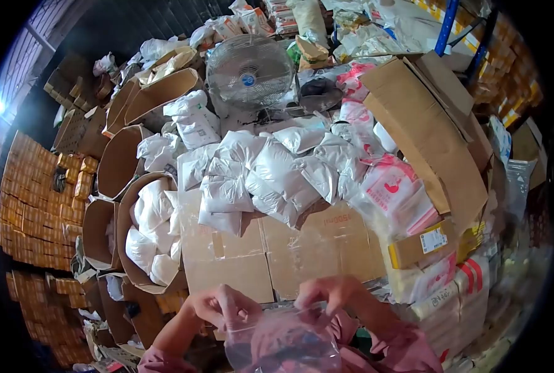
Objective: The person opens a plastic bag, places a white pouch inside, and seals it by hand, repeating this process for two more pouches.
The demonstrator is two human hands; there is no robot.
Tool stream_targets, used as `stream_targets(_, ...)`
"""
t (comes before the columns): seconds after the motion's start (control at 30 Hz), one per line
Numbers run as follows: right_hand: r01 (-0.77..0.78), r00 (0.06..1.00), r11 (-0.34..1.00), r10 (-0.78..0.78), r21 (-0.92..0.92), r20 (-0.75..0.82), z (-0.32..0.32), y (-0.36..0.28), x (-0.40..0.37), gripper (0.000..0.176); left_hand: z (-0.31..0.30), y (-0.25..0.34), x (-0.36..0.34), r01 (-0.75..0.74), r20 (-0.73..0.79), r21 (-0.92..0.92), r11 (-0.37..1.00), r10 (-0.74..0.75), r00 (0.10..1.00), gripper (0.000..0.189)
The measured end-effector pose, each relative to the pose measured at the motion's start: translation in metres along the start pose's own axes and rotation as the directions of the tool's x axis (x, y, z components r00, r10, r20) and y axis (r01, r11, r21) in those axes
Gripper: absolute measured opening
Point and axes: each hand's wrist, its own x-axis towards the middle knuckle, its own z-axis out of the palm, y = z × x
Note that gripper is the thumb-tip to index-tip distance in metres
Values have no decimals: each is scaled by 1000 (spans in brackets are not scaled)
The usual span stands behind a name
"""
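Observation:
My left hand (226, 306) and my right hand (328, 296) are near the bottom centre, fingers pinched on the upper edge of a clear plastic bag (283, 343). The bag hangs between them in front of pink clothing. Just beyond my hands lies a flattened cardboard sheet (317, 248) with red print. On its far part rests a pile of filled white bags (277, 171). A brown box (156, 276) to the left holds more filled white bags (156, 208).
A large round fan (250, 71) stands behind the pile. More open cartons (118, 161) line the left side. Orange stacked packs (37, 193) fill the far left. At right are pink-printed bags (392, 186), a small yellow-edged box (421, 244) and a large cardboard flap (420, 124).

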Motion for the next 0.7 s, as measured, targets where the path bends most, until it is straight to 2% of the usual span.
stream_targets(0.1, -69, 995, 994, 75, 89, -64, -5, 4, 3, 25, -6, -4, 18, 8, 9, -166, 986, -7, 1000, 22)
stream_targets(0.13, -89, 992, 989, 99, 121, -80, -6, 6, 4, 26, -11, 0, 26, 53, -10, -169, 984, -56, 998, 22)
stream_targets(0.23, 53, 922, 971, 41, 232, -385, -7, 16, -7, 24, -31, 9, 30, 146, -197, 79, 986, -129, 972, 22)
stream_targets(0.27, 114, 890, 962, 11, 246, -456, -12, 19, -10, 24, -42, 5, 25, 77, -222, 52, 996, -64, 973, 24)
stream_targets(0.3, 184, 869, 952, -41, 246, -492, -24, 31, -12, 24, -48, -1, 16, 25, -315, -87, 996, -51, 948, 26)
stream_targets(0.33, 251, 845, 936, -88, 245, -528, -35, 42, -13, 24, -58, -3, 15, -24, -294, -39, 999, 12, 956, 25)
stream_targets(0.37, 200, 848, 939, -23, 280, -530, -46, 47, -15, 23, -66, -4, 15, -77, -272, 8, 997, 76, 959, 25)
stream_targets(0.43, 90, 847, 934, 110, 346, -520, -76, 49, -13, 22, -77, -11, 13, -61, -272, -90, 994, 34, 962, 23)
stream_targets(0.47, 79, 858, 933, 115, 350, -500, -87, 55, -10, 21, -82, -13, 12, -54, -269, -137, 989, 15, 963, 22)
stream_targets(0.53, 54, 876, 935, 124, 352, -466, -109, 64, -1, 19, -84, -10, 7, 46, -322, -292, 955, -143, 936, 20)
stream_targets(0.6, -77, 848, 959, 208, 274, -488, -124, 66, 12, 18, -87, -3, 5, 93, -364, -410, 907, -257, 896, 20)
stream_targets(0.63, -147, 830, 959, 252, 240, -498, -131, 68, 18, 18, -93, -2, 3, 135, -427, -325, 936, -272, 862, 21)
stream_targets(0.67, -138, 821, 965, 236, 221, -520, -139, 75, 21, 18, -99, 0, -1, 179, -494, -244, 953, -281, 823, 22)
stream_targets(0.7, -104, 735, 972, 218, 210, -642, -145, 83, 26, 20, -104, 2, -4, 226, -562, -164, 960, -279, 779, 24)
